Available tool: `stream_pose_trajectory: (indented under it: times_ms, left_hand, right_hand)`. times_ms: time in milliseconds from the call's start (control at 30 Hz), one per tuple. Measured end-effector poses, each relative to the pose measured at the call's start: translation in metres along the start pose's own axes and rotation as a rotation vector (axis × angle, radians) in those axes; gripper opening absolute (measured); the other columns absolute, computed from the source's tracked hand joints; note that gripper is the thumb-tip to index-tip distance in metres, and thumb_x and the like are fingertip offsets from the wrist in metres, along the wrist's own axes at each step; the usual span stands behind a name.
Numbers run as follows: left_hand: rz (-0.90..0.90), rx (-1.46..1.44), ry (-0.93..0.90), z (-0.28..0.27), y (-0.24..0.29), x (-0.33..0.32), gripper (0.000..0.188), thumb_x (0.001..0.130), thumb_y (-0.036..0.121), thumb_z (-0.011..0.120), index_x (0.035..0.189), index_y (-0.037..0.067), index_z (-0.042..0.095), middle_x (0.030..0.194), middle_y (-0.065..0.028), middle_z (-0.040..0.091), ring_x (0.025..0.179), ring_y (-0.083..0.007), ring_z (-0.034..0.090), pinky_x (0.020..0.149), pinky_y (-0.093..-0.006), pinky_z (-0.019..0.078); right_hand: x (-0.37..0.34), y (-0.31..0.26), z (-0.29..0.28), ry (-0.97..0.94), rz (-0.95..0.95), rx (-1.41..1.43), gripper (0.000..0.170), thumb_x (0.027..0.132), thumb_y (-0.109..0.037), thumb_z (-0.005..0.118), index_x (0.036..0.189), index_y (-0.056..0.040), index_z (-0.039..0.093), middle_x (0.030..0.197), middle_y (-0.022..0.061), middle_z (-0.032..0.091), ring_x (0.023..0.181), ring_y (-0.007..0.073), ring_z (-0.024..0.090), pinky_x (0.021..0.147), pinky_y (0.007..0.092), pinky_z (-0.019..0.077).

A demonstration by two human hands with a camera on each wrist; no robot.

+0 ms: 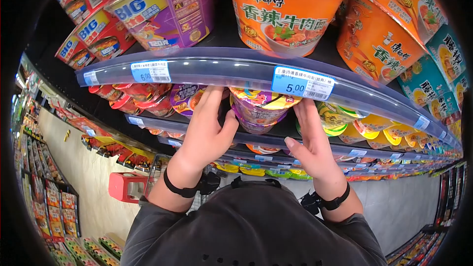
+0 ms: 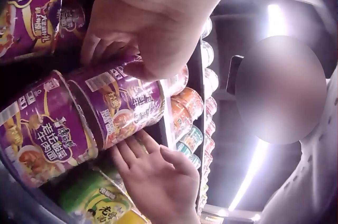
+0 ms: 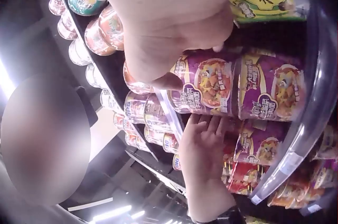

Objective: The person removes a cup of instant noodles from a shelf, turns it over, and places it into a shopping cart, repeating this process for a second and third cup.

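Observation:
Below the upper shelf's edge, two purple instant noodle cups stand one on the other. My hands flank the upper purple noodle cup (image 1: 266, 106); its top passes behind the price strip in the head view. My left hand (image 1: 209, 128) lies along its left side, fingers extended, thumb near its front. On the other side is my right hand (image 1: 313, 138), fingers straight and thumb apart. The left wrist view shows the upper cup (image 2: 127, 105) between both hands, directly over the lower purple cup (image 2: 47, 129). Fingers of the left hand (image 3: 203, 150) touch the upper cup in the right wrist view.
Overhead, a clear shelf edge (image 1: 197, 71) with price tags crosses in front of large orange noodle tubs (image 1: 288, 12) and a purple tub (image 1: 167, 15). Green noodle cups (image 1: 340, 116) stand right of the hands, red cups (image 1: 148, 98) left. A red stool (image 1: 125, 187) stands behind.

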State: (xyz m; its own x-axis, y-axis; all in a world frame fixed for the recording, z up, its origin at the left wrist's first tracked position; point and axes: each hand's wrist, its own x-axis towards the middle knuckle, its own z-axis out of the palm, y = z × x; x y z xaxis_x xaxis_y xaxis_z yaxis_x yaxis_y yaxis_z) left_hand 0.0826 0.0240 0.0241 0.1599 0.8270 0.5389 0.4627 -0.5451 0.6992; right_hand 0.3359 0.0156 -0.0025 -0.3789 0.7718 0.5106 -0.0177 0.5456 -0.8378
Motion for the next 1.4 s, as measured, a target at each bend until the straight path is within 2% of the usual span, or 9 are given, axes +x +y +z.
stream_pose_trajectory:
  times_ms: [200,433,733,867,1033,1133,1267,1300,1400]
  left_hand:
    - [0.032,-0.059,0.123,0.003,0.032,-0.037,0.070,0.085,-0.008,0.055,0.153,-0.010,0.037,0.145,-0.0260,0.050,0.131,-0.0379,0.056,0.111,-0.0411,0.0443]
    - [0.087,0.160,0.241,0.026,0.086,-0.108,0.070,0.081,-0.010,0.055,0.151,-0.007,0.044,0.144,-0.0258,0.052,0.131,-0.0395,0.055,0.112,-0.0419,0.0421]
    - [-0.328,0.274,0.369,0.077,0.148,-0.217,0.069,0.082,-0.011,0.053,0.150,-0.005,0.044,0.126,-0.0218,0.056,0.117,-0.0339,0.059,0.106,-0.0382,0.0455]
    - [-0.498,0.354,0.367,0.079,0.156,-0.271,0.071,0.086,-0.004,0.058,0.154,-0.006,0.039,0.127,-0.0226,0.055,0.113,-0.0387,0.060,0.098,-0.0371,0.0508]
    - [-0.696,0.335,0.337,0.068,0.172,-0.327,0.073,0.086,0.000,0.059,0.156,-0.004,0.038,0.120,-0.0210,0.056,0.105,-0.0378,0.061,0.084,-0.0397,0.0539]
    - [-0.722,0.290,0.399,0.060,0.176,-0.361,0.071,0.082,-0.007,0.057,0.152,-0.001,0.044,0.116,-0.0201,0.057,0.110,-0.0364,0.059,0.099,-0.0391,0.0481]
    - [-0.795,0.325,0.414,0.037,0.183,-0.412,0.072,0.084,-0.004,0.057,0.154,0.000,0.041,0.119,-0.0218,0.056,0.109,-0.0385,0.059,0.095,-0.0388,0.0503]
    - [-0.784,0.434,0.363,0.027,0.183,-0.427,0.075,0.086,0.003,0.061,0.156,-0.003,0.036,0.133,-0.0240,0.054,0.115,-0.0404,0.062,0.093,-0.0405,0.0548]
    - [-0.875,0.333,0.439,0.006,0.195,-0.471,0.075,0.086,0.003,0.061,0.157,-0.002,0.036,0.137,-0.0242,0.052,0.119,-0.0407,0.061,0.094,-0.0397,0.0551]
  right_hand:
    - [-0.011,-0.018,-0.007,-0.085,-0.001,0.242,0.095,0.086,0.011,0.055,0.165,0.0036,0.002,0.173,0.0202,0.010,0.161,0.0317,0.011,0.129,0.0439,0.0086]
    - [-0.047,-0.029,-0.024,-0.196,0.050,0.460,0.095,0.087,0.001,0.056,0.166,0.0011,0.004,0.172,0.0201,0.015,0.160,0.0306,0.017,0.128,0.0441,0.0145]
    - [-0.131,0.001,-0.017,-0.543,0.207,0.483,0.094,0.085,0.011,0.057,0.167,-0.0011,0.013,0.165,0.0138,0.022,0.157,0.0273,0.022,0.127,0.0460,0.0209]
    - [-0.154,-0.005,0.005,-0.665,0.260,0.468,0.092,0.086,0.012,0.058,0.166,-0.0019,0.015,0.161,0.0137,0.026,0.156,0.0267,0.024,0.128,0.0453,0.0205]
    - [-0.175,-0.006,0.037,-0.869,0.273,0.282,0.089,0.090,0.003,0.064,0.166,-0.0022,0.017,0.161,0.0149,0.028,0.152,0.0286,0.031,0.125,0.0451,0.0317]
    - [-0.188,-0.005,0.065,-0.973,0.335,0.318,0.087,0.093,0.002,0.063,0.166,-0.0039,0.017,0.163,0.0143,0.026,0.153,0.0284,0.030,0.124,0.0458,0.0320]
    - [-0.204,0.003,0.121,-1.082,0.452,0.407,0.086,0.094,0.002,0.063,0.167,-0.0073,0.019,0.165,0.0123,0.027,0.154,0.0276,0.030,0.124,0.0454,0.0319]
    - [-0.206,-0.009,0.137,-1.094,0.540,0.430,0.079,0.096,0.002,0.057,0.165,-0.0033,0.021,0.166,0.0102,0.032,0.154,0.0225,0.030,0.126,0.0439,0.0261]
    - [-0.219,-0.013,0.190,-1.208,0.588,0.518,0.080,0.096,0.002,0.056,0.166,-0.0049,0.020,0.167,0.0095,0.034,0.154,0.0217,0.032,0.125,0.0413,0.0274]
